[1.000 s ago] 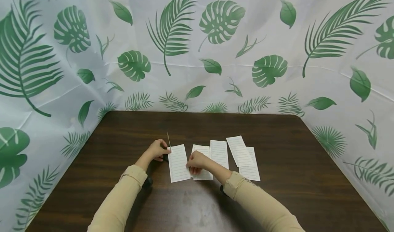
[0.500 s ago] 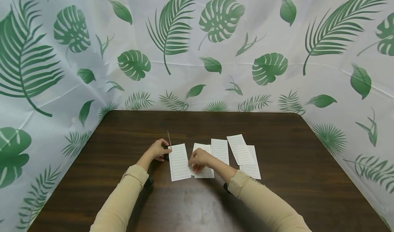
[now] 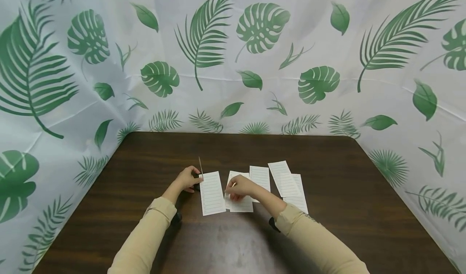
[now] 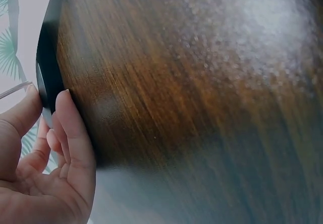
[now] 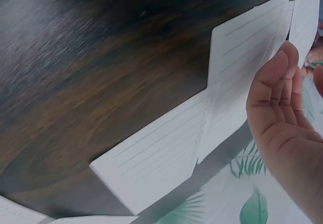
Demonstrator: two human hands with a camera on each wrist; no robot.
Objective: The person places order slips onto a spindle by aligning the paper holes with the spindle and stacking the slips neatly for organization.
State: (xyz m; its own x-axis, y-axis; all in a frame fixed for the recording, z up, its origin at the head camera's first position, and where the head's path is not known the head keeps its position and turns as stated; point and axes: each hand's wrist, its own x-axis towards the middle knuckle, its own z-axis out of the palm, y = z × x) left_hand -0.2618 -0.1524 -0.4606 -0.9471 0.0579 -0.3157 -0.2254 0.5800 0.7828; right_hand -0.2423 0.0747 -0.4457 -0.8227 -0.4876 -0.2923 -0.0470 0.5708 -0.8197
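My left hand (image 3: pixel 187 180) is left of a white lined card (image 3: pixel 212 193), the thumb over the card's upper left corner. Its fingers curl round a slim dark object (image 4: pixel 49 77), mostly hidden in the head view. A thin upright strip (image 3: pixel 200 167) rises beyond the thumb. My right hand (image 3: pixel 239 187) reaches over two overlapping lined cards (image 3: pixel 242 207), fingers bent. In the right wrist view its thumb and fingertips (image 5: pixel 287 52) come together at the left edge of a lined card (image 5: pixel 237 77), pinching it.
Right of my hands lies another lined card (image 3: pixel 260 176). Farther right, one tilted card (image 3: pixel 283 179) overlaps a lower card (image 3: pixel 300 195). All lie on a dark wooden table (image 3: pixel 313 152), with a white leaf-patterned curtain (image 3: pixel 211 27) behind it.
My right hand has moved slightly right, away from the leftmost card's right edge. My left hand and the other cards stay nearly where they were.
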